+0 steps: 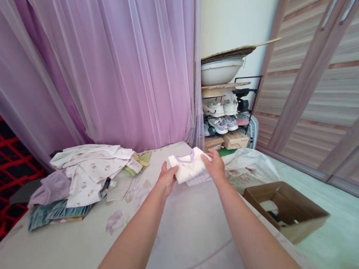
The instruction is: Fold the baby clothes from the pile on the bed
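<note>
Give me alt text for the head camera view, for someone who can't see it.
A left hand and right hand grip a small folded white garment with lilac trim over a pale bed. A pile of clothes lies on the bed at left; an open cardboard box sits on the floor at right, lilac curtains and a shoe rack behind.

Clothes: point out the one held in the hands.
The folded white top with lilac collar, between left hand and right hand; the others lie in a heap.

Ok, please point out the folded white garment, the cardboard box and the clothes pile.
folded white garment [188,170]: head view, its middle.
cardboard box [311,225]: head view, outer wall.
clothes pile [89,174]: head view, top printed piece.
</note>
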Motion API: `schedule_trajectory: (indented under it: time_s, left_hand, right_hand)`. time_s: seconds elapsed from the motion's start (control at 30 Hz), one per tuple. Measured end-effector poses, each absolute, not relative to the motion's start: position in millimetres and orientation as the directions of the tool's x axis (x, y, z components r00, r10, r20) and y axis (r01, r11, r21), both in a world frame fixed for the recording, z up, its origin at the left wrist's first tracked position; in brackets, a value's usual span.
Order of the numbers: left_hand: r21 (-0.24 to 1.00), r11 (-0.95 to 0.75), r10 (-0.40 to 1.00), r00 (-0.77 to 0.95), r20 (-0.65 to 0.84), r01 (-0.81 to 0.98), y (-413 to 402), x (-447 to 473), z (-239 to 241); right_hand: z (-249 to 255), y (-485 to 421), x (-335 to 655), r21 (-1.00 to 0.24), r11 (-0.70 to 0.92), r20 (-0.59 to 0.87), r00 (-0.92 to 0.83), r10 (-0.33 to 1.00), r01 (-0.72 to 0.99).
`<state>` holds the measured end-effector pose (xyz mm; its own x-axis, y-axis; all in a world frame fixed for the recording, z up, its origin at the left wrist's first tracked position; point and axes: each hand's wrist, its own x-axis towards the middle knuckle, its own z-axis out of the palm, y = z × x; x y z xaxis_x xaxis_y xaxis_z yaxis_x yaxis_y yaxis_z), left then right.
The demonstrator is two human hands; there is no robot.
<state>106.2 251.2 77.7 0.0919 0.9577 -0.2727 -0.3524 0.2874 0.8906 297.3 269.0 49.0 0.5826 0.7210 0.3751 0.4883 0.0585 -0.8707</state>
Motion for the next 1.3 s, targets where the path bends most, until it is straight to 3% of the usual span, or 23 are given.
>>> schedule_trajectory:
  time_s: [0.13, 0.3, 0.4, 0.6, 0.77, 0.87, 1.0, 1.17, 1.3]
  left_hand:
    - [0.906, 0.321, 0.944, 0.17, -0.283, -0.277, 261.5, 128.3, 43.7]
    - [0.951, 0.264, 0.96, 0.139, -0.243, -0.159, 267.4, 132.7, 12.1]
    - [0.961, 0.252, 0.964, 0.116, -0.239, -0.116, 275.3, 132.2, 12.6]
    - [0.976, 0.185, 0.982, 0.06, -0.179, -0.115, 285.5, 146.1, 24.8]
    - [0.963, 0.193, 0.977, 0.13, -0.171, -0.189, 287.8, 151.6, 35.9]
    - [0.909, 0.248, 0.962, 0.199, -0.189, -0.335, 287.1, 144.1, 36.3]
    - [0.852, 0.313, 0.942, 0.253, -0.222, -0.42, 282.5, 137.2, 28.0]
    - [0.931, 0.283, 0.946, 0.227, -0.231, -0.23, 280.4, 142.0, 23.2]
    - [0.933, 0.3, 0.935, 0.256, -0.246, -0.2, 283.4, 145.1, 34.7]
  right_hand:
    - [30.3, 273.5, 300.7, -0.892, -0.02, 0.308, 0.64, 0.704, 0.452]
    - [2.8, 234.0, 259.0, -0.717, -0.005, 0.558, 0.578, 0.595, 0.697]
    - [-10.1, 206.9, 228.7, -0.679, 0.152, 0.613, 0.441, 0.656, 0.718]
    - [-28.5, 185.7, 213.5, -0.832, 0.142, 0.444, 0.491, 0.75, 0.536]
    - [-28.0, 192.5, 237.9, -0.971, 0.079, 0.226, 0.762, 0.607, 0.225]
    - [-26.2, 196.0, 248.2, -0.992, 0.07, 0.122, 0.83, 0.544, 0.101]
    - [-28.7, 199.5, 249.7, -0.994, 0.084, 0.106, 0.832, 0.545, 0.071]
    - [-38.1, 203.5, 249.6, -0.997, 0.047, 0.076, 0.817, 0.572, 0.061]
    - [-40.0, 204.0, 250.1, -0.998, 0.04, 0.069, 0.808, 0.585, 0.057]
